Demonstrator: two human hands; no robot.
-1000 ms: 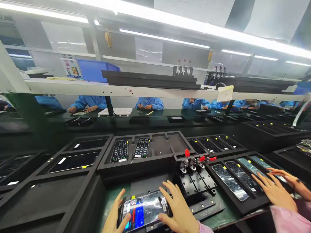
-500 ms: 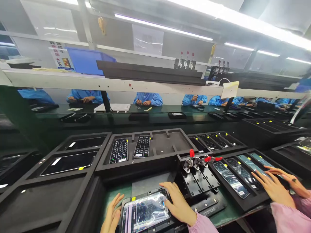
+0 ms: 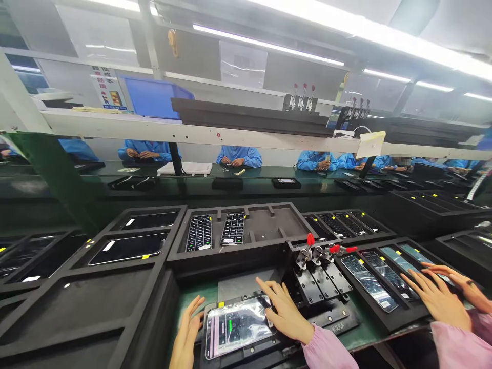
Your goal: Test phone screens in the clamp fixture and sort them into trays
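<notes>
A smartphone (image 3: 238, 328) with a lit screen lies in a black fixture (image 3: 269, 353) in front of me. Its screen shows pale bands and a small green patch, and a yellow tab sits at its upper left edge. Along the left side of the phone, my left hand (image 3: 187, 330) rests with fingers stretched out and apart. My right hand (image 3: 286, 311) lies over the phone's right end, index finger extended past the top edge and thumb by the screen. Neither hand grips anything. Three toggle clamps with red tips (image 3: 317, 256) stand on the fixture to the right.
Another person's hands (image 3: 442, 300), in pink sleeves, rest over a tray of phones (image 3: 369, 284) at right. A black tray (image 3: 277, 228) behind holds two phones with keypad screens. More trays (image 3: 111, 287) stand at left. Across the bench sit people in blue (image 3: 238, 156).
The camera view has shifted slightly, so everything sits further right. A green patch now shows on the phone's screen. My right index finger has straightened and lifted somewhat; my left hand stays beside the phone.
</notes>
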